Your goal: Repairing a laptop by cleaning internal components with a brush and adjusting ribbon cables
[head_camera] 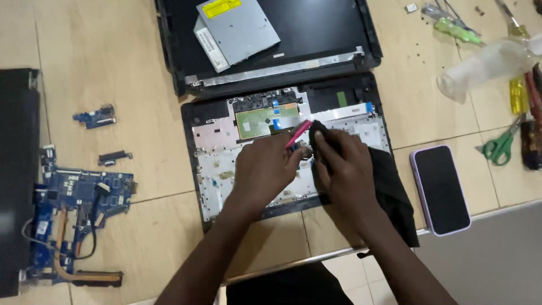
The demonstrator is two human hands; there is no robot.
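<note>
At the 9 o'clock edge of the wooden table point(101, 51) lies a dark laptop cover point(17, 181). Just beside it, toward 8 o'clock, rests the blue motherboard point(79, 197) with its copper heat pipe point(84, 274). Two small boards lie above it: a blue daughterboard point(95, 116) and a short black connector strip point(115, 157).

At centre sits the opened laptop base point(226, 152), underside of the keyboard deck exposed, with the green touchpad board point(265, 120) and blue ribbon tabs visible. Judged as thin plastic and sheet metal, this shell is light but flexes easily. Its ribbons and connectors are fragile, so hold it by the outer frame edges at 3 and 9 o'clock, never by the cables.

The left hand point(262, 172) is closed around a pink tool point(299, 134), apparently a slim pry stick or pen-like driver. Its tip points to 1 o'clock over the deck. The tool appears light, stiff and narrow. Grip it near the lower shaft for control.

The right hand point(344, 169) is clenched on a black cloth point(392, 197), pressing a bunched corner against the deck just beside the tool. The cloth is soft and limp and drapes off the base toward 5 o'clock.

At 12 o'clock the display lid point(327, 34) carries a silver optical drive point(237, 31). At 3 o'clock lies a smartphone point(440, 189), screen dark. Beyond it are green-handled scissors point(499, 146), a clear plastic bottle point(485, 68) and screwdrivers point(454, 25).
</note>
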